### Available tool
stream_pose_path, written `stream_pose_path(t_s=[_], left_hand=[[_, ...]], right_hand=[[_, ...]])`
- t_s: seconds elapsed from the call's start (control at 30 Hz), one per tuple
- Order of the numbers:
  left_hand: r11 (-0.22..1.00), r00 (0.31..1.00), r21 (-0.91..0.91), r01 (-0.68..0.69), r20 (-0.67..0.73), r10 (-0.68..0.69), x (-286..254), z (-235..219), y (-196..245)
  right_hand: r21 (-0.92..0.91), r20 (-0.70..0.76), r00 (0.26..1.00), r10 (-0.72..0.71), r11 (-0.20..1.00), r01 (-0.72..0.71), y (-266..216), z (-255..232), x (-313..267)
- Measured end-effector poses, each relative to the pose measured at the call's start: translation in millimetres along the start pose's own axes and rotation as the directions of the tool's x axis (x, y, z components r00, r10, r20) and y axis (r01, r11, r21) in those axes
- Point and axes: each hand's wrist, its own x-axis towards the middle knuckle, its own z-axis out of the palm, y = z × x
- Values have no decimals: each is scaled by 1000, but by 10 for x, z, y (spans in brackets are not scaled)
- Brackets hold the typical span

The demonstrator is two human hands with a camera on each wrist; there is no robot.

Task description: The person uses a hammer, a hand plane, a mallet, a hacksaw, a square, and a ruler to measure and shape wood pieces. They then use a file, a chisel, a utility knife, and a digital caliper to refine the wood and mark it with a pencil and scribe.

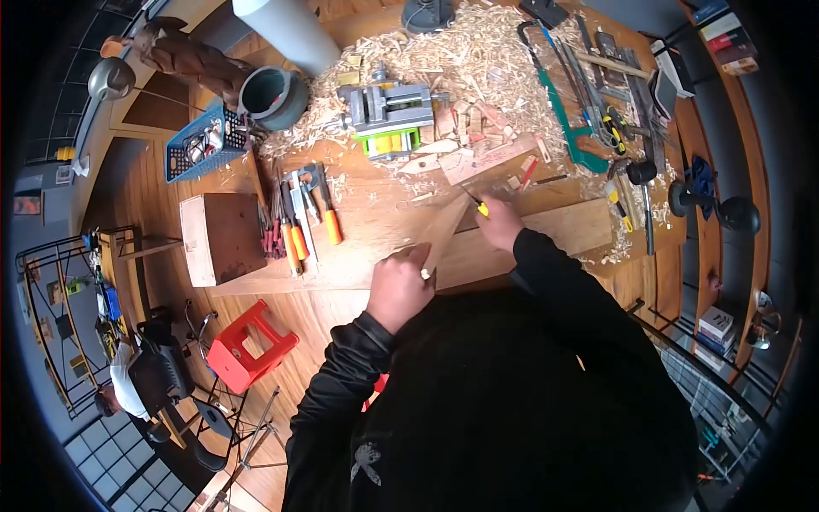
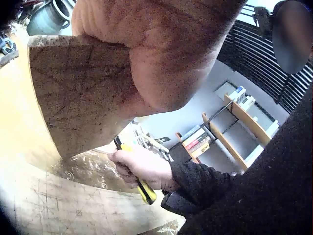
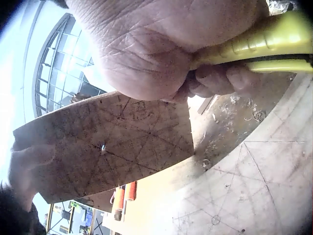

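Item 1: wood piece [image 1: 445, 232], pencil-lined, stood on edge on my wide board [image 1: 563, 229], bench centre. My L hand [image 1: 399, 288] gripped its near end, fingers curled round it. Item 2: yellow-handled knife [image 1: 480, 206], held tight in my R hand [image 1: 500, 224], blade at the piece's far end. Misc: green vise [image 1: 390, 115] w/ shavings behind; orange-handled tools [image 1: 299, 224] left; wood block [image 1: 223, 236] beside them.
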Motion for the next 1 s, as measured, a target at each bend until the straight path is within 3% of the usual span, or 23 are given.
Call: stream_pose_path(t_s=[0.23, 0.37, 0.53, 0.87, 1.0], left_hand=[[998, 998, -15, -60, 23, 60, 2, -10, -108], [1000, 997, 1, -2, 73, 2, -5, -37, -115], [999, 999, -18, -37, 27, 37, -8, -44, -150], [1000, 997, -3, -27, 67, 27, 9, -13, -175], [999, 999, 3, -41, 12, 41, 10, -24, -136]], right_hand=[[-71, -47, 999, 27, 997, -31, -57, 31, -76], [-64, -94, 995, 25, 997, -31, -76, 59, -85], [-96, -104, 994, 37, 994, -47, -88, 71, -77], [-91, -111, 994, 16, 995, -26, -121, 41, -77], [-113, -108, 994, 5, 993, -17, -124, 27, -82]])
